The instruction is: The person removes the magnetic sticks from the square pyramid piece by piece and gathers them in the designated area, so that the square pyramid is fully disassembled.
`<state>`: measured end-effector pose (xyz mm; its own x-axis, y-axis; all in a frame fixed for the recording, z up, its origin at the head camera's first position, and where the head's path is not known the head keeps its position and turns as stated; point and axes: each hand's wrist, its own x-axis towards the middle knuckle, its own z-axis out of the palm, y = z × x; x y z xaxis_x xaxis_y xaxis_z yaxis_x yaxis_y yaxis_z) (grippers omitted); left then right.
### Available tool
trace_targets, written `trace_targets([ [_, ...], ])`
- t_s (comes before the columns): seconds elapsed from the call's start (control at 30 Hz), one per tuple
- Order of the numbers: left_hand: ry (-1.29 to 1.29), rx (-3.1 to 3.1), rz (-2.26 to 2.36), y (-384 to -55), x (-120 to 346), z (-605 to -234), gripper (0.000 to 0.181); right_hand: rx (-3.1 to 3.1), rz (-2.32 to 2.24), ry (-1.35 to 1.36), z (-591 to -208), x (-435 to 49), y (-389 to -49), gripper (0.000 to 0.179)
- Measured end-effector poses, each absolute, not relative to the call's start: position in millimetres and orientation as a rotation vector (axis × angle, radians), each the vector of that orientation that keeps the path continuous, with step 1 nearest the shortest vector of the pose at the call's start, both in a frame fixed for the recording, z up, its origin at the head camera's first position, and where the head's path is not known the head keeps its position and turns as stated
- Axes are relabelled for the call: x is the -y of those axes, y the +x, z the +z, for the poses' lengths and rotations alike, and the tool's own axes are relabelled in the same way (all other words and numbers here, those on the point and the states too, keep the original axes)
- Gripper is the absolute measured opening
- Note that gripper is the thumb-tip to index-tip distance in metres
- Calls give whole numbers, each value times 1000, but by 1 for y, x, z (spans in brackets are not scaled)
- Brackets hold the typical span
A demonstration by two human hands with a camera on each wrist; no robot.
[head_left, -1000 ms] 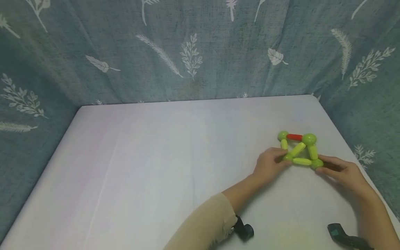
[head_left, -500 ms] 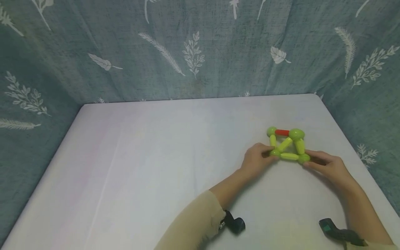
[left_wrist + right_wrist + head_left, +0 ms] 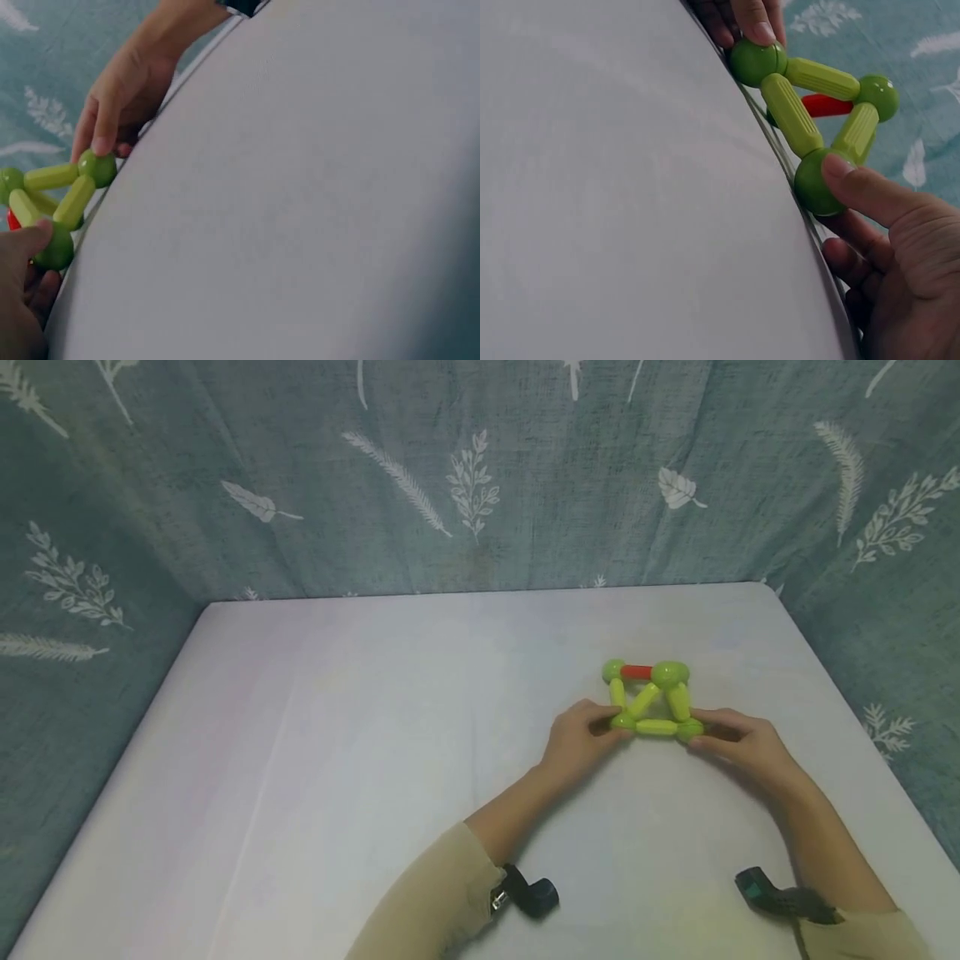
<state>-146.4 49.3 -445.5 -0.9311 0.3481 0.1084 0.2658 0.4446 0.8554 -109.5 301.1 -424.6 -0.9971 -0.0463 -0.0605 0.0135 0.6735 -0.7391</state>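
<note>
A frame of ball-and-stick building toy [image 3: 656,727] has green balls joined by yellow-green rods and one red rod [image 3: 637,672] at its far side. My left hand [image 3: 579,742] pinches the near-left ball [image 3: 754,62] between thumb and fingers. On the other side, my right hand [image 3: 750,750] pinches the near-right ball [image 3: 819,184], its thumb on top in the right wrist view. A ribbed rod [image 3: 791,116] links these two balls. One far ball [image 3: 877,97] stands out past the hands, while another is mostly hidden behind the rods in that view.
The white table [image 3: 360,735] spreads wide to the left of the hands. Blue-green cloth [image 3: 480,477] with a white leaf print hangs behind it and at both sides. A dark wrist camera [image 3: 536,897] sits at the left sleeve, and another [image 3: 780,897] at the right.
Both hands have moved left across the table, carrying the ball-and-stick frame between them. The grip on both near balls stays the same. The head view has shifted slightly.
</note>
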Motion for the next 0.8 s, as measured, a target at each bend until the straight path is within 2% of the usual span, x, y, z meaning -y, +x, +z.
trace_targets([
  [0.13,516,-2598,1542,-142,-31,-445,37,-2720,-1262,8,-424,-285,-113,59],
  [0.27,505,-2603,1579,-139,-13,-446,37,-2700,-1281,-40,-426,-268,-117,55],
  [0.6,476,-2592,1655,-127,36,-444,35,-2650,-1454,-322,-432,-228,-126,42],
  [0.8,475,-2554,1659,-112,68,-440,33,-2559,-1554,-517,-435,-207,-125,28],
])
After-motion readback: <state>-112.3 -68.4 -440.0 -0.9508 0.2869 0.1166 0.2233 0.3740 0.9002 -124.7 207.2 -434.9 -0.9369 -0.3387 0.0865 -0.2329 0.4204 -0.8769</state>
